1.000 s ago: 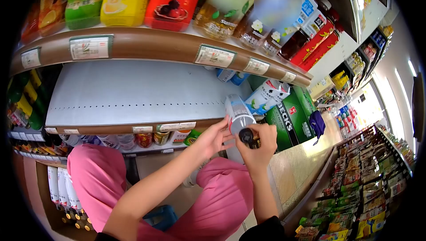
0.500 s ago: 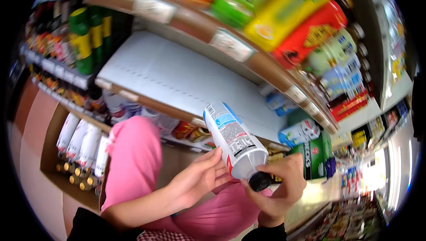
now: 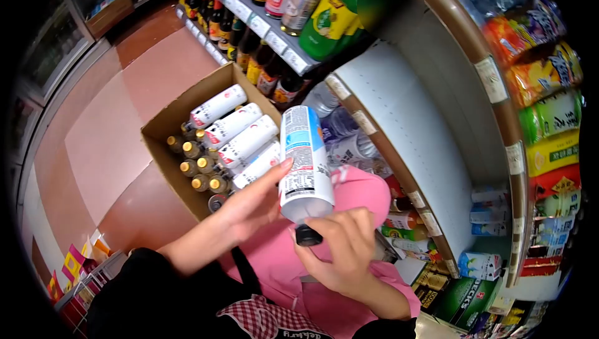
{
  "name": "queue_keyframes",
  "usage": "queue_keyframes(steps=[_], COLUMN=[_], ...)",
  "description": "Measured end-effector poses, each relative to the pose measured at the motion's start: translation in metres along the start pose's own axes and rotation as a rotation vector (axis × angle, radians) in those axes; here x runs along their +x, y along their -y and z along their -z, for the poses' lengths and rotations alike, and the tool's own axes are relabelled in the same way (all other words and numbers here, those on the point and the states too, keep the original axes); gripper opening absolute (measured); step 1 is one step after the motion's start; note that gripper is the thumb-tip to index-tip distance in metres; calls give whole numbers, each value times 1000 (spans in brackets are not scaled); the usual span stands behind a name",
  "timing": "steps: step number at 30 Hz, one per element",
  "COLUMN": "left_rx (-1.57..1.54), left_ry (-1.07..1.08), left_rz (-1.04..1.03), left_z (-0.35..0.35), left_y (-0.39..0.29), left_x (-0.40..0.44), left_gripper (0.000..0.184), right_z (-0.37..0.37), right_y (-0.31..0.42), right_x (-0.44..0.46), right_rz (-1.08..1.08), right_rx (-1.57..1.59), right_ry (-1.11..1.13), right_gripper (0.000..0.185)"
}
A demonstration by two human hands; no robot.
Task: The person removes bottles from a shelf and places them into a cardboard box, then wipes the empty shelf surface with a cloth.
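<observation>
A white and blue labelled bottle (image 3: 304, 158) with a black cap (image 3: 308, 235) is held over my lap, cap end towards me. My left hand (image 3: 253, 205) is closed around the label's left side, its thumb lying on the label. With my right hand (image 3: 343, 245) I grip the neck, thumb and fingers at the black cap. Just left of the bottle stands an open cardboard box (image 3: 163, 155) holding several white-labelled bottles (image 3: 249, 142) that lie tilted, beside several gold-capped bottles (image 3: 190, 150).
A white shelf board (image 3: 412, 127) slants along my right, with stocked bottles beneath it. Packed bags and bottles (image 3: 552, 145) line the shelf further right. Sauce bottles (image 3: 249, 52) stand on a rack ahead. A green Beck's box (image 3: 465, 301) sits at lower right.
My view has swung left, bringing the cardboard box nearer the middle. The bottle stays in both hands and now points more upright in view, in front of the box.
</observation>
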State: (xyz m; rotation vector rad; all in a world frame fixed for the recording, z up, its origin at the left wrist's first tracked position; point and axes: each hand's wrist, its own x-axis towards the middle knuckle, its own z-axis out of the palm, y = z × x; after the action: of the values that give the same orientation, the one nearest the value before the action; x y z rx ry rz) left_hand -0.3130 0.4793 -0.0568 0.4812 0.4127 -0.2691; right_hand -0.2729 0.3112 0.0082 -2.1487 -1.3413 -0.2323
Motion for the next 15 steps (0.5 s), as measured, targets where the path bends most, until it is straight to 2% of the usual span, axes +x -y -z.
queue_keyframes(steps=[5, 7, 10, 13, 14, 15], left_rx=[76, 143, 254, 364, 383, 484], left_ry=[-139, -146, -267, -410, -455, -494], left_rz=[15, 41, -25, 20, -25, -32], left_z=[59, 80, 120, 143, 148, 148], left_y=[-19, -25, -18, -20, -19, -23], left_x=[9, 18, 42, 57, 61, 62], left_gripper=[61, 65, 71, 63, 73, 71], right_z=[-67, -82, -96, -104, -104, -102], right_y=[-4, -5, -4, -3, -3, -2], right_x=[-4, -5, -9, -14, -15, -15], right_rz=[-34, -59, -91, -93, -101, -107], right_rx=[63, 61, 46, 74, 94, 114], right_ry=[57, 161, 325, 302, 311, 319], right_gripper=[39, 38, 41, 43, 44, 46])
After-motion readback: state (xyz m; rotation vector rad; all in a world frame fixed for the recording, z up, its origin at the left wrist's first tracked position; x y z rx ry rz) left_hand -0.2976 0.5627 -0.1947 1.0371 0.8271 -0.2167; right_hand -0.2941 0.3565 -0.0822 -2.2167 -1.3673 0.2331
